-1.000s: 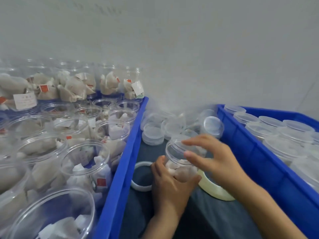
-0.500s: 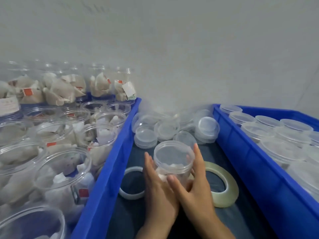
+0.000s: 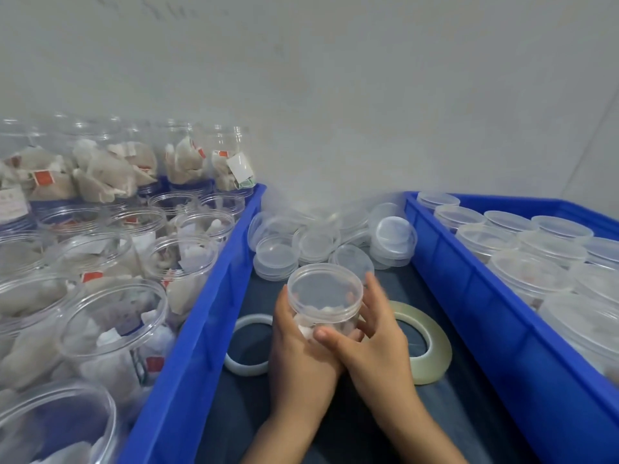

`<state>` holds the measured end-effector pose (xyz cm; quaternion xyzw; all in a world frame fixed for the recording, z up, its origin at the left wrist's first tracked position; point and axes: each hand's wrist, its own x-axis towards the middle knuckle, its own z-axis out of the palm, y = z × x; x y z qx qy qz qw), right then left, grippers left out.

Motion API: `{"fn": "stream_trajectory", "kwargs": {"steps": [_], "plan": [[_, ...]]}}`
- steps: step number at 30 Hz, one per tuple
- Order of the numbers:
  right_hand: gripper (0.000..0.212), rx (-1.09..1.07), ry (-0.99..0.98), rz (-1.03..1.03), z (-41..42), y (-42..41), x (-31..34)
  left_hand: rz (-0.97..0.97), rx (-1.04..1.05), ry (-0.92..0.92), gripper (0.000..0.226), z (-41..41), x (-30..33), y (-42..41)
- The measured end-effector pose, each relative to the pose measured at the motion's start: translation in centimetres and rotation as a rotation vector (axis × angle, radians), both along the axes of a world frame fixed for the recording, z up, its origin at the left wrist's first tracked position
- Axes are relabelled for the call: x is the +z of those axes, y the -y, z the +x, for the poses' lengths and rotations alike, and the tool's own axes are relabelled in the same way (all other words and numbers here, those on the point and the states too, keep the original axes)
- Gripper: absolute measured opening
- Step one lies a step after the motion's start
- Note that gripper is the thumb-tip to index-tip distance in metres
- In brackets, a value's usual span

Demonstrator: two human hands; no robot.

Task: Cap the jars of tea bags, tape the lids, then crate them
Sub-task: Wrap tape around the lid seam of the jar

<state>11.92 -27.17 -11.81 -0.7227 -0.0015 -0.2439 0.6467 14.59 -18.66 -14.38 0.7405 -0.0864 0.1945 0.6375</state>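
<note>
Took right hand [image 3: 375,343] off lid [image 3: 325,289], brought it down beside left hand [image 3: 301,349], cupped jar [image 3: 326,308] from both sides.

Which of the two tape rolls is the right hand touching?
The wider yellowish roll, partly under the right hand. The thin white roll lies apart, left of the left hand.

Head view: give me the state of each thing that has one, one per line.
Clear plastic jar of tea bags in hand: upright, lid on, no tape visible.
Left hand: grips the jar's side.
Right hand: holds the jar's other side.
Yellowish tape roll: flat on dark cloth, untouched.
White ring: flat, beside the left hand.
Loose clear lids: stacked behind the jar.
Left blue crate's jars: uncapped.
Right blue crate's jars: capped.
</note>
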Motion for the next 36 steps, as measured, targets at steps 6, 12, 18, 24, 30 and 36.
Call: {"fn": "stream_trajectory", "kwargs": {"steps": [6, 12, 18, 24, 30, 36], "plan": [[0.083, -0.041, 0.018, 0.053, -0.14, -0.19, -0.27, -0.038, -0.007, -0.003, 0.088, 0.02, 0.21, -0.02], [0.083, 0.012, 0.006, 0.018, -0.13, -0.11, 0.13, -0.039, -0.007, -0.006, 0.095, -0.16, 0.18, -0.04], [0.084, -0.028, 0.016, 0.074, -0.03, -0.32, -0.19, -0.042, -0.012, -0.009, 0.092, -0.10, 0.15, -0.02], [0.087, -0.011, -0.003, -0.011, -0.15, -0.35, 0.20, -0.018, 0.002, -0.018, 0.091, -0.14, 0.09, -0.07], [0.074, -0.014, -0.003, 0.012, -0.19, -0.27, 0.20, -0.020, 0.001, -0.042, 0.091, 0.00, -0.06, -0.04], [0.077, 0.019, -0.026, 0.032, -0.12, -0.10, 0.34, -0.020, 0.006, -0.045, 0.093, 0.10, -0.08, -0.06]]}}
